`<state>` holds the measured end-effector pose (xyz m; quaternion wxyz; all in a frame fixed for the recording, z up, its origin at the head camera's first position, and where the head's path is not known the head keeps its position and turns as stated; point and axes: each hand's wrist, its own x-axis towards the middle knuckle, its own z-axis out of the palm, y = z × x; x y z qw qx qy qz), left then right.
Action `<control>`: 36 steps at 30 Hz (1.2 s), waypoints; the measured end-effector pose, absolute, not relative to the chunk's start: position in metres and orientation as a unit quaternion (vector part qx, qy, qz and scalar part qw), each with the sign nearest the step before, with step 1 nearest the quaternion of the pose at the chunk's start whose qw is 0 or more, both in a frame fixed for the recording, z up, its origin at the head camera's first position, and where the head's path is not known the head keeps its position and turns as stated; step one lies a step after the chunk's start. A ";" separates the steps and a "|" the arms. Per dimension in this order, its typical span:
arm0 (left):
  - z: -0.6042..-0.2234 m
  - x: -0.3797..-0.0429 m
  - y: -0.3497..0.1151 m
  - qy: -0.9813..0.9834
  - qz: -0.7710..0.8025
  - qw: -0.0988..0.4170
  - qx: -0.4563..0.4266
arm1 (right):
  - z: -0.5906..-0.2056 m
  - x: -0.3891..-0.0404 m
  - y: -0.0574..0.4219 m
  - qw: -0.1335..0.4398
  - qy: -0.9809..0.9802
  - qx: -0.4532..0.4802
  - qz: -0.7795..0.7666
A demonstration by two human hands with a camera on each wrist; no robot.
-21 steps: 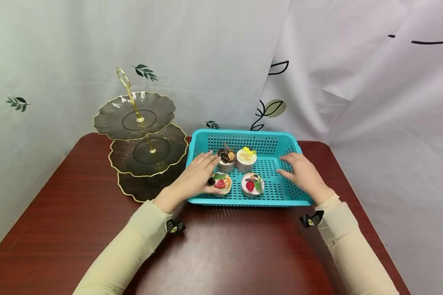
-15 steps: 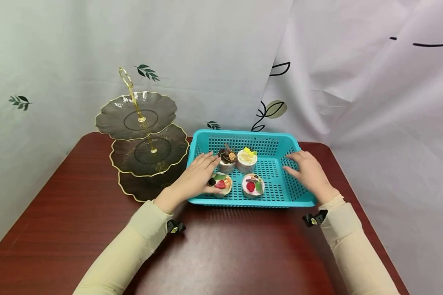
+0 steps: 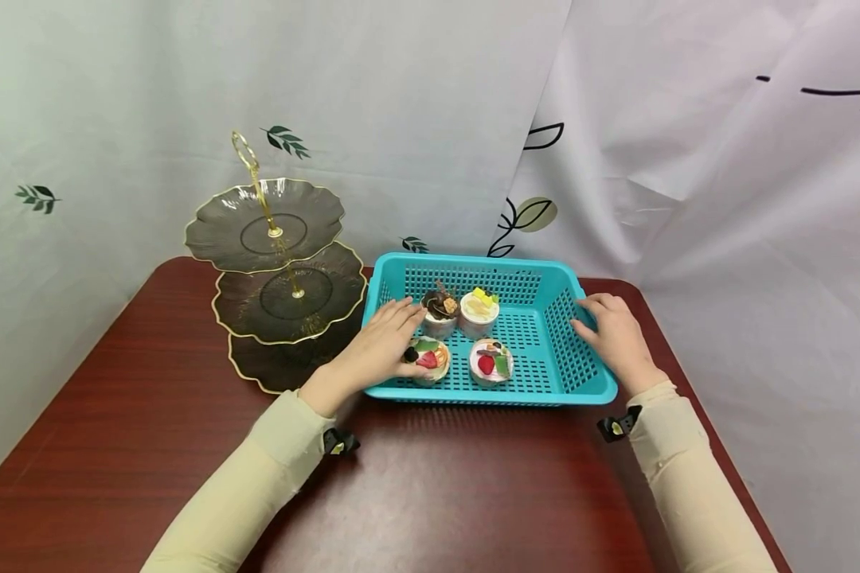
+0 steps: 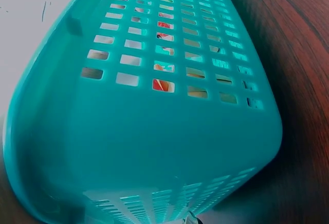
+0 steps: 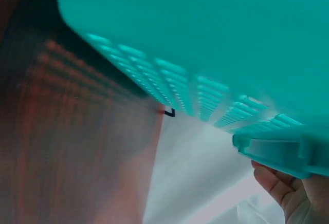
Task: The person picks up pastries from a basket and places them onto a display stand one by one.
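Observation:
My left hand (image 3: 369, 346) reaches over the left side of a turquoise plastic basket (image 3: 595, 391), fingers fairly straight. Beneath it is a strawberry-topped cupcake (image 3: 431, 358), partly hidden; the head view does not settle whether the hand touches it. Behind that stands a chocolate-topped cupcake (image 3: 441, 312), with a yellow-topped cupcake (image 3: 479, 310) beside it. Another cupcake with a red berry (image 3: 490, 362) sits nearer the middle. My right hand (image 3: 616, 338) is over the right rim, fingers loosely bent and apart. In the right wrist view, fingers (image 5: 275, 183) show beside the rim; contact is unclear.
A three-tier dark plate stand (image 3: 275, 314) with gold edges and a gold handle (image 3: 244, 150) stands left of the basket. All rest on a reddish-brown table (image 3: 430, 493). A pale curtain (image 3: 416, 119) with leaf prints hangs behind and at the right.
My right hand has moved right, from inside the basket to its right rim. The left hand stays over the left side; the cupcakes keep their places.

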<state>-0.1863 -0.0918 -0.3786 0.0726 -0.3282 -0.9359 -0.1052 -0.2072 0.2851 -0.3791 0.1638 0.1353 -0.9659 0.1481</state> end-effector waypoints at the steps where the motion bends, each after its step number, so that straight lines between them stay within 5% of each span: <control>1: -0.379 -0.187 -0.092 -0.936 -0.104 0.072 -0.328 | -0.380 -0.207 0.285 0.163 -0.966 0.134 0.150; 36: -0.375 -0.204 -0.076 -0.944 -0.024 -0.079 -0.320 | -0.386 -0.204 0.284 0.150 -0.963 0.091 0.204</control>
